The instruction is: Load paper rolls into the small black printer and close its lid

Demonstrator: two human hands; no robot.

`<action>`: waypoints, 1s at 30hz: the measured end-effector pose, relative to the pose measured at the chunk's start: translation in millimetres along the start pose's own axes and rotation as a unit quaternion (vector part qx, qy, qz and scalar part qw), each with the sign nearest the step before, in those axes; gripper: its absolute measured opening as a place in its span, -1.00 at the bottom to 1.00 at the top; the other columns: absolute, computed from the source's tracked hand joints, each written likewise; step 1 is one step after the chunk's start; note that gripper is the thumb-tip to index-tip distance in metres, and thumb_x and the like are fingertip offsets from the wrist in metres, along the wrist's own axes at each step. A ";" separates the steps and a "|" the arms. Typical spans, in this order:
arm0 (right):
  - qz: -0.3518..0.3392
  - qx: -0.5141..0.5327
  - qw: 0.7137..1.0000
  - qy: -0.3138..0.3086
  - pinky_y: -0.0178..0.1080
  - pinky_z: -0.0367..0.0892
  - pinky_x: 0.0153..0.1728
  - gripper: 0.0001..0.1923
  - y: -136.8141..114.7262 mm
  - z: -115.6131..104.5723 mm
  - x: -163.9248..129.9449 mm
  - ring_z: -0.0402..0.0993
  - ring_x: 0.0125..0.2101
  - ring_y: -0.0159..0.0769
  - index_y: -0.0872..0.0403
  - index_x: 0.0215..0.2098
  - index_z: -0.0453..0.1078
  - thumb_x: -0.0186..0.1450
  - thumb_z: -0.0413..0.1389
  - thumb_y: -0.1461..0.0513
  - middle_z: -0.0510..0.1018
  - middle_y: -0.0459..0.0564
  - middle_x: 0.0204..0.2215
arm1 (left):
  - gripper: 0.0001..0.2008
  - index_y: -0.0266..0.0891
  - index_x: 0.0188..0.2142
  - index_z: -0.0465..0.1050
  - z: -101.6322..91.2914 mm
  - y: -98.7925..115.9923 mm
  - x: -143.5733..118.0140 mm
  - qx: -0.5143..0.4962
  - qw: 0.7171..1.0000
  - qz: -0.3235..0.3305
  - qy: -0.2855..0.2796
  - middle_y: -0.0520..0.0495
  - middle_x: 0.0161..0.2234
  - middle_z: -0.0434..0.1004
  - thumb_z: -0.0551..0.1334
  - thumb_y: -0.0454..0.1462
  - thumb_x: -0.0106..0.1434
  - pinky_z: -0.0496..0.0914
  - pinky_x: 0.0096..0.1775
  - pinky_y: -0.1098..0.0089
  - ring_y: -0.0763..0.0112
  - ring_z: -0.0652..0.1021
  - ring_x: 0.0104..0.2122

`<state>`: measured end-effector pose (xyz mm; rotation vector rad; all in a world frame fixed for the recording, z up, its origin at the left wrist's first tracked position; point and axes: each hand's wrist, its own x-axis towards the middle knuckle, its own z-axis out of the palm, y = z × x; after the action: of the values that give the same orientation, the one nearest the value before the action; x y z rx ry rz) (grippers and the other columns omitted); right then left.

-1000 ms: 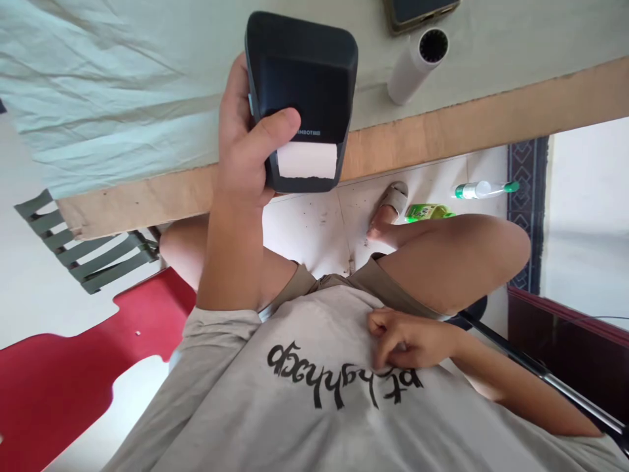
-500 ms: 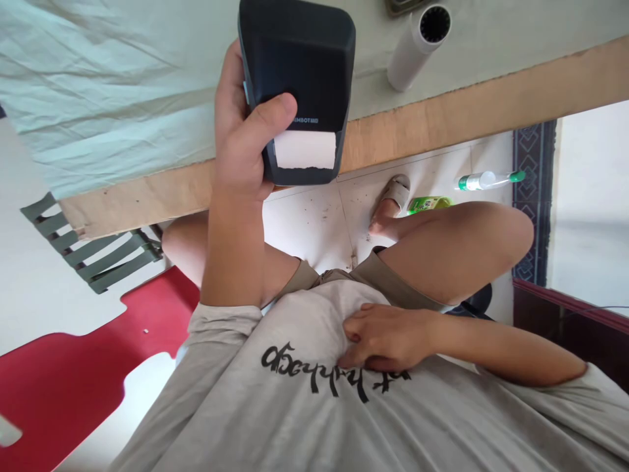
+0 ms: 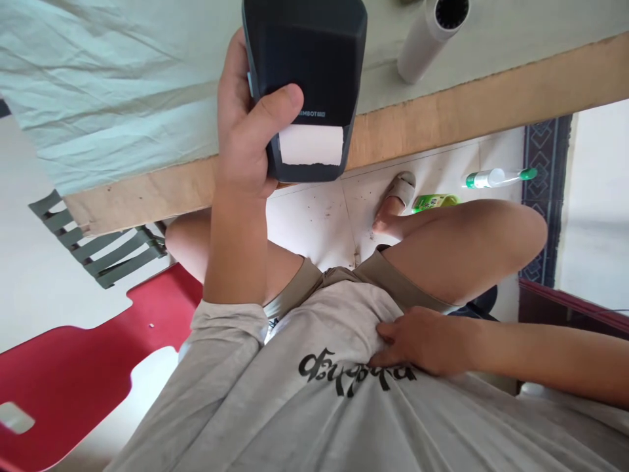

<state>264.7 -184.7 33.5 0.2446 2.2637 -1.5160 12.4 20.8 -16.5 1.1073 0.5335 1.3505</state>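
- Left hand (image 3: 246,141): closed around the black printer (image 3: 305,78), thumb laid across its front face, fingers wrapped behind the left side; grip firm and fully taken up.
- Black printer: held upright above the table edge (image 3: 442,118), overlapping the green cloth (image 3: 122,85) at its upper half, lower end hanging past the table edge toward the lap.
- White paper strip (image 3: 311,145): showing at the slot in the lower front of the black printer, just right of the thumb tip.
- Right hand (image 3: 422,341): well below the black printer, resting on the grey shirt (image 3: 314,406), fingers curled and apparently pinching a fold of fabric; actual hold on the cloth hard to confirm from this angle.
- White roll (image 3: 427,39): lying on the green cloth, right of the black printer, apart from it.
- Red chair (image 3: 63,373): below and left of the black printer, beside the left forearm.
- Green bottle (image 3: 435,202) and spray bottle (image 3: 496,177): on the floor, below and right of the black printer.
- Sandalled foot (image 3: 396,200): on the floor, just left of the green bottle.
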 end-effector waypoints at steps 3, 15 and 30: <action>0.021 -0.101 0.995 0.014 -0.31 -0.18 -0.55 -0.39 -4.0 11.8 4.7 0.14 -0.62 -0.52 -0.42 0.14 0.12 0.22 0.02 0.30 0.39 -0.09 -0.33 | -0.59 -0.22 -0.13 0.33 1.9 1.2 -0.1 -0.003 1.000 0.004 0.002 -0.02 -0.27 0.49 0.34 -0.27 0.01 0.45 -0.39 0.38 0.30 0.51 -0.31; 0.033 -0.138 0.990 -0.010 -0.33 -0.18 -0.48 -0.47 -11.0 3.8 34.4 0.31 -0.57 -0.45 -0.46 0.13 0.10 0.31 -0.01 0.27 0.47 -0.07 -0.43 | -0.58 -0.27 -0.13 0.33 0.4 2.1 2.2 -0.025 1.000 0.008 -0.013 -0.04 -0.26 0.50 0.35 -0.31 -0.01 0.45 -0.11 0.19 0.13 0.51 -0.13; -0.056 -0.057 0.995 -0.059 -0.32 -0.06 -0.52 -0.64 -9.0 -31.2 53.9 0.45 -0.35 -0.38 -0.22 -0.03 0.34 0.27 -0.04 0.28 0.54 -0.14 -0.35 | -0.76 -0.18 -0.17 0.28 19.1 8.2 -2.1 0.019 0.999 -0.007 0.035 0.04 -0.31 0.39 0.19 -0.32 0.13 0.45 -0.11 0.26 0.31 0.51 -0.14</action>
<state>205.6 -163.9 28.6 -0.0053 2.2924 -1.4102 24.0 11.6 -1.7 1.0881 0.6186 1.3754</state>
